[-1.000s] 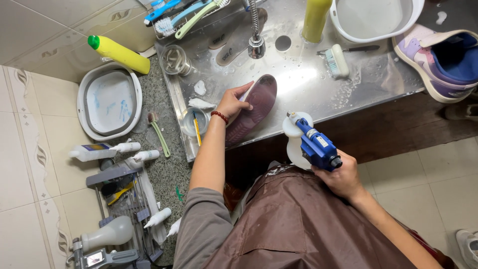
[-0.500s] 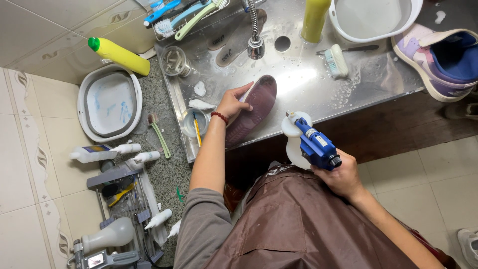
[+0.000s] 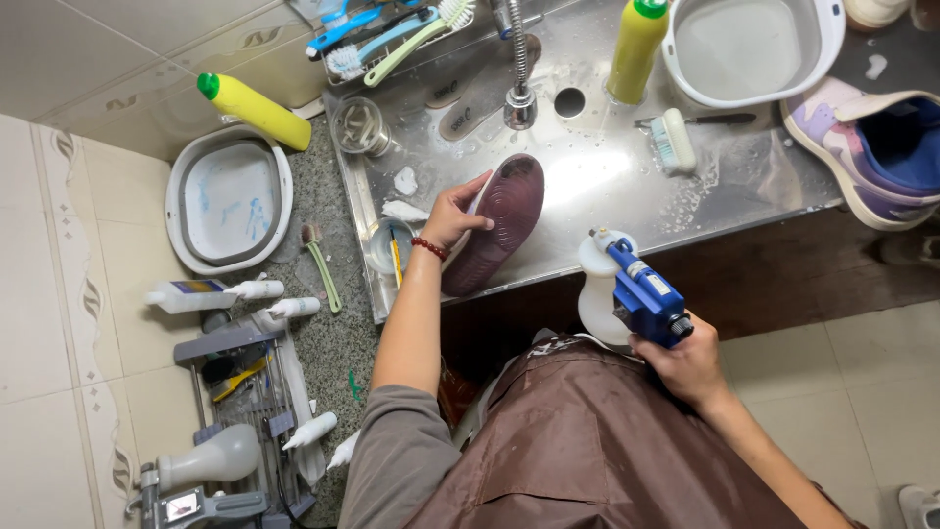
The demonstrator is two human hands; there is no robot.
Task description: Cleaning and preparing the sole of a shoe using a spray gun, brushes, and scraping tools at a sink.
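Steadying the maroon-soled shoe point(image 3: 494, 235) sole-up on the wet steel counter point(image 3: 627, 186), left-hand fingers point(image 3: 468, 201) clasp its edge; right hand point(image 3: 685, 367) wraps the blue spray gun point(image 3: 641, 294) beside it; a firm, level hold seems best.

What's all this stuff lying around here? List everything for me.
shoe: one, maroon sole up, on the steel sink counter
spray gun: one, blue with a white tank, over the counter's front edge
squeeze bottles: two, yellow with green caps, one lying at left, one standing by the tap
basins: two, grey-white, one left of the sink, one at the back right
scrub brush: one, pale, on the counter
sneaker: one, purple and blue, far right
apron: one, brown
left hand: steadies the shoe
right hand: grips the spray gun
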